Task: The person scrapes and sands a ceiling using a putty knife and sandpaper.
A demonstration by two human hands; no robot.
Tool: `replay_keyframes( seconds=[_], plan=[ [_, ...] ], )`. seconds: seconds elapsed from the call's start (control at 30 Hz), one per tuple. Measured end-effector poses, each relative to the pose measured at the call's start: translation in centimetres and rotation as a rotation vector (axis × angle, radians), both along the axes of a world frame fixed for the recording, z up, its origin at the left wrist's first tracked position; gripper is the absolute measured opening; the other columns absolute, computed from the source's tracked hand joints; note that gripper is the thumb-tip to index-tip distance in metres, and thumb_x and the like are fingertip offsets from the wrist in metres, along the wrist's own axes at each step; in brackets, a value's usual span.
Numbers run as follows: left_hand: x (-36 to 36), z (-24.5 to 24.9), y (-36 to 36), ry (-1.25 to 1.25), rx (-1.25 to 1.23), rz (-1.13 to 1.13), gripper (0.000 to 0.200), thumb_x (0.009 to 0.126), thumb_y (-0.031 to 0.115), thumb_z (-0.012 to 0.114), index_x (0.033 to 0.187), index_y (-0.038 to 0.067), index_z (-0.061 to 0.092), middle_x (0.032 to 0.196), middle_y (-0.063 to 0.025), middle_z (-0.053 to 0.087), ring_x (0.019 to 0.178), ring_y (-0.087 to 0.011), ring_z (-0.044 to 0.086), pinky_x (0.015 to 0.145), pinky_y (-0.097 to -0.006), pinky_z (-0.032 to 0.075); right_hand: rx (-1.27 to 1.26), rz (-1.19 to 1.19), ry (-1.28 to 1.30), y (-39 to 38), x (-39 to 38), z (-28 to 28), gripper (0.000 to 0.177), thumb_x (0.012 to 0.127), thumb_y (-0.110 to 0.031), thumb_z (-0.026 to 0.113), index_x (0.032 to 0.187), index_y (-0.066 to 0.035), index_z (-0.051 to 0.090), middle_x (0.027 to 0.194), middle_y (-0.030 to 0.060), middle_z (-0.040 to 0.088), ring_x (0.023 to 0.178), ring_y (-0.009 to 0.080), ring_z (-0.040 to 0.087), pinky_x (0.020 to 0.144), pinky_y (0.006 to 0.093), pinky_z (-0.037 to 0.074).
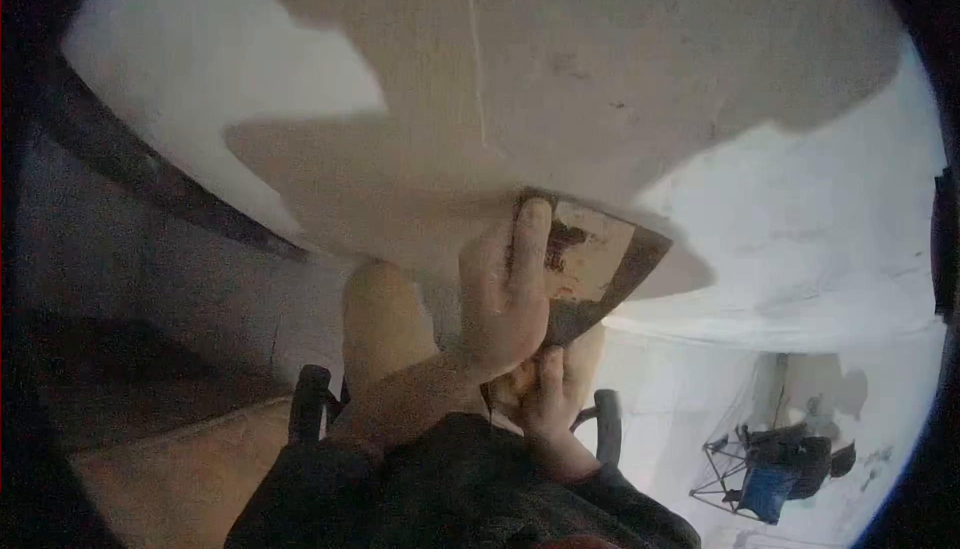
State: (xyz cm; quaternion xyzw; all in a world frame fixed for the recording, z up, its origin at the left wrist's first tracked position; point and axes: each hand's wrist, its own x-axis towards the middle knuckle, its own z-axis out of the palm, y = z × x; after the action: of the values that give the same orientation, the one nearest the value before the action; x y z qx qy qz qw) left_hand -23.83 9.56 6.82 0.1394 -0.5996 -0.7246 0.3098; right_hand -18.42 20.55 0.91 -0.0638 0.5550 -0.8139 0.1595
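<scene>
A flat, dark-edged tool (640, 267) with pale, patchy residue on its face lies against a large off-white surface (800, 189). My left hand (503, 294) is closed on the tool's left side, one finger stretched along its face. Lower down, my right hand (550, 404) grips the tool's narrow lower end, beside a tan part that looks like a handle. A broad grey-brown area (560, 69), smooth with a few small dark marks, covers much of the surface around and above the tool. The underside of the tool is hidden.
My knees show behind the hands, between two dark armrests (311, 404). At the lower right, a person (815, 464) in dark clothing is beside a thin metal frame (715, 469) and something blue. A dark strip (150, 164) edges the surface on the left, above a brownish floor (190, 459).
</scene>
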Motion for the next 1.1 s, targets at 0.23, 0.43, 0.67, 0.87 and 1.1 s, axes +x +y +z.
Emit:
replay_keyframes(
  seconds=[0.23, 0.43, 0.67, 0.87, 1.1],
  plan=[
    [0.6, 0.2, -0.7, -0.078, -0.013, -0.117, 0.044, 0.099, 0.031, 0.039, 0.077, -0.003, 0.054, 0.068, -0.0071, 0.055, 0.062, -0.0108, 0.047, 0.054, -0.0286, 0.04, 0.532, -0.014, 0.321, 0.0, 0.1, 1.4, 0.026, 0.098, -0.024, 0.038, 0.097, 0.0, 0.048, 0.078, 0.0079, 0.048, 0.063, 0.0158, 0.046, 0.053, 0.029, 0.037],
    [0.5, 0.1, -0.4, -0.003, -0.06, -0.038, 0.042, 0.1, 0.029, 0.038, 0.078, -0.002, 0.055, 0.062, -0.0064, 0.054, 0.057, -0.0083, 0.049, 0.051, -0.0272, 0.041, 0.194, -0.077, 0.285, -0.5, -0.1, -0.3, 0.031, 0.097, -0.028, 0.042, 0.089, 0.001, 0.047, 0.068, 0.004, 0.05, 0.047, 0.0101, 0.041, 0.041, 0.0259, 0.035],
    [0.8, 2.4, -0.7, -0.082, -0.296, 0.09, 0.044, 0.099, 0.03, 0.037, 0.077, -0.004, 0.055, 0.06, -0.006, 0.055, 0.055, -0.009, 0.052, 0.049, -0.0273, 0.042, 0.699, -0.148, 0.804, 0.1, -0.5, -1.5, 0.028, 0.097, -0.026, 0.041, 0.093, 0.0, 0.048, 0.069, 0.0035, 0.051, 0.053, 0.0101, 0.045, 0.046, 0.0246, 0.037],
    [0.7, -0.3, -0.8, -0.023, -0.189, 0.02, 0.046, 0.099, 0.032, 0.038, 0.074, -0.003, 0.055, 0.059, -0.0062, 0.056, 0.054, -0.0085, 0.052, 0.046, -0.0261, 0.04, 0.275, 0.003, 0.228, -0.8, 0.1, 1.8, 0.026, 0.098, -0.025, 0.039, 0.099, 0.0, 0.047, 0.069, 0.0045, 0.051, 0.05, 0.0114, 0.045, 0.044, 0.025, 0.037],
    [0.6, -0.3, 0.6, -0.02, -0.219, 0.163, 0.048, 0.099, 0.036, 0.036, 0.075, -0.001, 0.055, 0.064, -0.0099, 0.056, 0.059, -0.0103, 0.052, 0.055, -0.0264, 0.041, 0.329, 0.08, 0.207, 1.8, -0.5, 2.9, 0.032, 0.098, -0.025, 0.038, 0.112, 0.002, 0.045, 0.076, 0.0058, 0.054, 0.062, 0.0102, 0.053, 0.052, 0.0233, 0.042]
  ],
)
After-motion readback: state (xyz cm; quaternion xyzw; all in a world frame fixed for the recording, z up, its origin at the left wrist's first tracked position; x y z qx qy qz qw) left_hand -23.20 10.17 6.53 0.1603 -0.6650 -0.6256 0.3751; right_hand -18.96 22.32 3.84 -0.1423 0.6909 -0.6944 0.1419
